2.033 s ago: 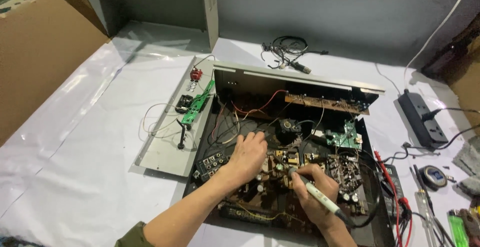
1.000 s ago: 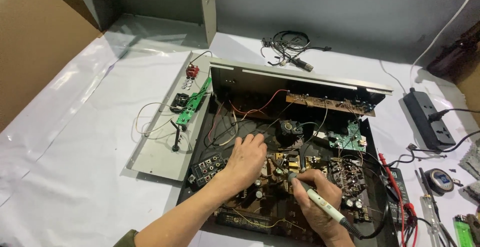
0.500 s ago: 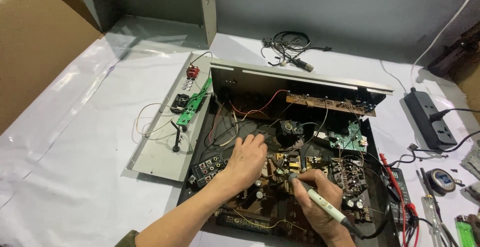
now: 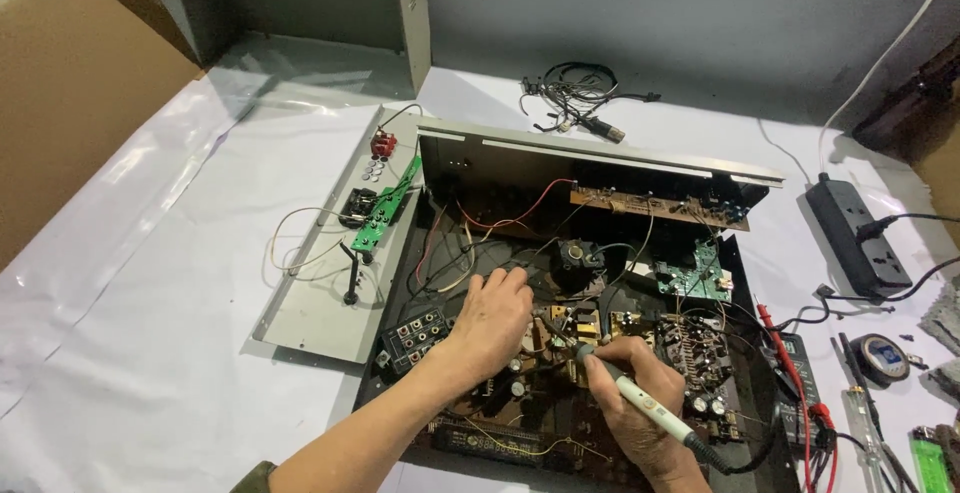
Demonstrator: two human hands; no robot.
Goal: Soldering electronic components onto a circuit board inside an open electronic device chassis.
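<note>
An opened black electronics chassis lies on the white table, full of brown circuit boards, wires and capacitors. My left hand rests fingers-down on the main board in the middle of the chassis, holding nothing that I can see. My right hand grips a white pen-shaped soldering iron, its tip touching the board just right of my left hand. The iron's black cord runs off to the lower right.
A grey front panel with a green board lies left of the chassis. A black power strip, multimeter with red leads, tape roll and green lighter sit right. A cable bundle lies behind.
The camera view has shifted slightly. Both hands stay on the main board, with the soldering iron tip held at nearly the same spot.
</note>
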